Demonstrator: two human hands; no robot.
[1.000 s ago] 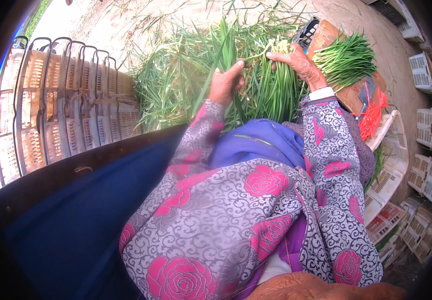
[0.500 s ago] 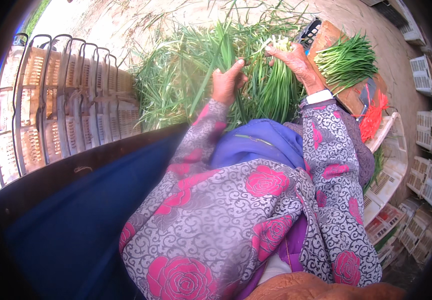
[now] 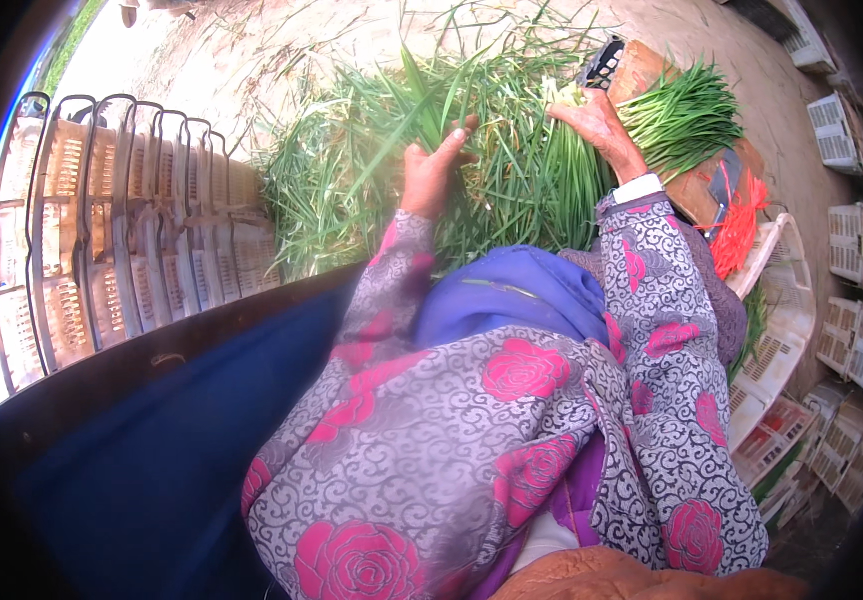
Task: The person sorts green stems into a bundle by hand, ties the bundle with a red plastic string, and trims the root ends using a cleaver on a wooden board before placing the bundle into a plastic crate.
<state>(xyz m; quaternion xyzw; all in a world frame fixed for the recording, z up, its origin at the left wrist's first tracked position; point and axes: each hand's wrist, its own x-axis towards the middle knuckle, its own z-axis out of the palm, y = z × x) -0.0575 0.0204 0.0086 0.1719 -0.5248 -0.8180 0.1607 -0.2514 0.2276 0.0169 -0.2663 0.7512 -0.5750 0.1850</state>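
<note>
My right hand is closed around the pale stem ends of a bunch of chives, whose green leaves hang down toward my lap. To its left, my left hand grips a few long, loose green leaves, thumb pointing up and away. Below and around both hands spreads a tangled heap of green leaves. Just right of my right hand, a neat pile of chives lies on a brown board. My left fingers are partly hidden behind the hand.
Stacked pale plastic crates with dark metal handles stand at the left. Red plastic strings hang at the board's near end, above a white crate. More crates line the far right. A dark blue surface lies at lower left.
My left hand has moved left and slightly down, away from the bunch, carrying the loose leaves. My right hand keeps its hold on the chives, shifting only slightly.
</note>
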